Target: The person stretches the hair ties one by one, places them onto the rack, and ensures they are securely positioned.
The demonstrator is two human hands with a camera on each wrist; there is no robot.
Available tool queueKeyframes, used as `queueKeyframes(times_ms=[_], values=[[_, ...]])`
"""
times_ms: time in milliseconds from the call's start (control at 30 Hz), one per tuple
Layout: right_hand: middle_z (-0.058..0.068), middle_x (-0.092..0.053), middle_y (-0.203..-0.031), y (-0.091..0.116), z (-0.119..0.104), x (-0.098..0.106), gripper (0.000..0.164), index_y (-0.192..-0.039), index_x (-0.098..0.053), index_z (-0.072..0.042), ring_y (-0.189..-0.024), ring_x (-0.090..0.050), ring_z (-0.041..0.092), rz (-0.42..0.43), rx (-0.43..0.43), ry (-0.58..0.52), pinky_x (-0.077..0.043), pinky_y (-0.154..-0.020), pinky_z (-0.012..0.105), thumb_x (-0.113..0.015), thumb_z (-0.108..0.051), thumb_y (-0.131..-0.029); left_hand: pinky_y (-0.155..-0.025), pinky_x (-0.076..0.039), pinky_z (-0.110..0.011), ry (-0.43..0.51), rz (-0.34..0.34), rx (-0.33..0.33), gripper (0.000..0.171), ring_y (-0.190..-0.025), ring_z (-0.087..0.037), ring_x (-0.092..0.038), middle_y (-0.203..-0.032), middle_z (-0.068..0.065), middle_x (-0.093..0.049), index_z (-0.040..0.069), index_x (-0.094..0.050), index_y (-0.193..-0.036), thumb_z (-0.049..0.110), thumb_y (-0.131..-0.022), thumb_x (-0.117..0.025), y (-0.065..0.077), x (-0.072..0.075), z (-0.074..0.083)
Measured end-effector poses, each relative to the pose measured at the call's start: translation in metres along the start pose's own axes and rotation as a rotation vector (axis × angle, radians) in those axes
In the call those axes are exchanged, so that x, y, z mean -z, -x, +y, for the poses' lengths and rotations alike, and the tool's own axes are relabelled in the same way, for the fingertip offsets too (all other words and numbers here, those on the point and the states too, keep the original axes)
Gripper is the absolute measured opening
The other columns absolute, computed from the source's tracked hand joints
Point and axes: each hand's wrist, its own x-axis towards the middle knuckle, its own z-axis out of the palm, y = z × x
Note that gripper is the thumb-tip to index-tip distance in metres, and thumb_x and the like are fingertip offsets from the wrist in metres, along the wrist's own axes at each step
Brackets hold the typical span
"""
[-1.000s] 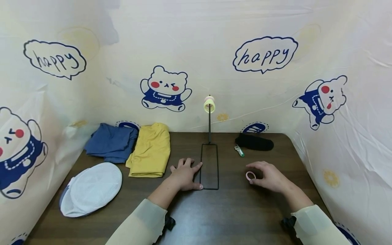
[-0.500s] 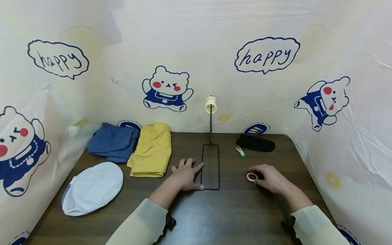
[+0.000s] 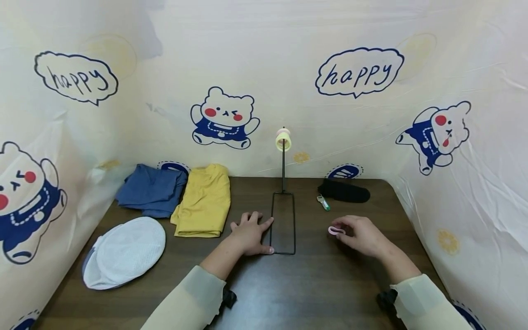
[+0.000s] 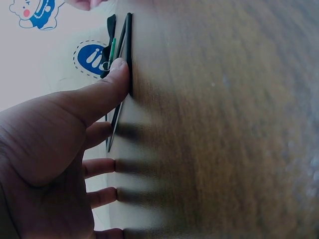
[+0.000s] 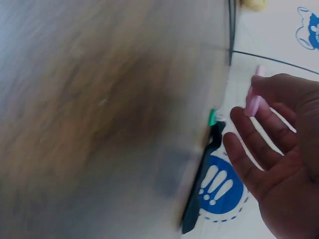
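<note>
My left hand [image 3: 249, 236] lies on the table with spread fingers, thumb and index fingertip touching the left side of a black wire stand [image 3: 294, 224] with a rectangular base. On the stand's upper arm hang a yellow ring [image 3: 283, 142] and a pale pink one partly behind it. My right hand [image 3: 363, 234] pinches a small pink ring [image 3: 336, 231] between thumb and fingers, off to the right of the base. In the right wrist view this pink ring [image 5: 253, 105] is seen nearly edge-on, and the other fingers are loosely bent.
Folded blue cloth [image 3: 152, 190] and folded yellow cloth [image 3: 202, 201] lie at the back left, a white cap [image 3: 125, 252] in front of them. At the back right are a black cloth item [image 3: 344, 191] and a small green-and-silver item [image 3: 323, 202]. Printed sheeting surrounds the table.
The pink ring has tilted in my right fingers, from a round outline to a flatter one, and shifted slightly up and left. My left hand stays on the stand's base.
</note>
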Motion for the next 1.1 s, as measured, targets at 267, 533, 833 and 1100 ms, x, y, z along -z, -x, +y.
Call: queueKeyframes(times_ms=[267, 533, 833, 1100], values=[[-0.010, -0.071, -0.110, -0.001, -0.032, 0.007, 0.032, -0.118, -0.074, -0.020, -0.092, -0.066, 0.006, 0.152, 0.157, -0.082, -0.060, -0.081, 0.035, -0.082, -0.008, -0.090, -0.104, -0.027, -0.077, 0.026, -0.020, 0.011, 0.095, -0.149, -0.046, -0.021, -0.165, -0.011, -0.026, 0.035, -0.032, -0.164, 0.065, -0.085, -0.076, -0.001, -0.003, -0.001], [-0.010, -0.072, -0.110, -0.008, -0.064, 0.022, 0.037, -0.119, -0.074, -0.017, -0.093, -0.067, 0.006, 0.227, 0.288, -0.106, -0.060, -0.079, 0.039, -0.084, -0.003, -0.086, -0.102, -0.029, -0.076, 0.005, -0.003, 0.013, 0.095, -0.148, -0.045, -0.022, -0.165, -0.010, -0.027, 0.036, -0.033, -0.164, 0.067, -0.084, -0.075, -0.003, -0.003, 0.000], [-0.005, -0.072, -0.111, -0.017, -0.098, 0.037, 0.034, -0.117, -0.075, -0.013, -0.093, -0.066, 0.008, 0.305, 0.436, -0.110, -0.059, -0.080, 0.031, -0.083, -0.004, -0.086, -0.104, -0.028, -0.075, 0.007, -0.020, 0.012, 0.094, -0.149, -0.045, -0.021, -0.166, -0.011, -0.026, 0.035, -0.031, -0.164, 0.065, -0.086, -0.075, -0.002, -0.001, 0.001], [-0.003, -0.073, -0.110, -0.027, -0.121, 0.050, 0.034, -0.116, -0.076, -0.012, -0.090, -0.066, 0.009, 0.383, 0.526, -0.142, -0.058, -0.076, 0.028, -0.084, -0.002, -0.084, -0.103, -0.030, -0.075, -0.003, -0.007, 0.004, 0.094, -0.148, -0.045, -0.023, -0.165, -0.011, -0.027, 0.036, -0.032, -0.164, 0.068, -0.085, -0.074, -0.001, 0.000, 0.000]])
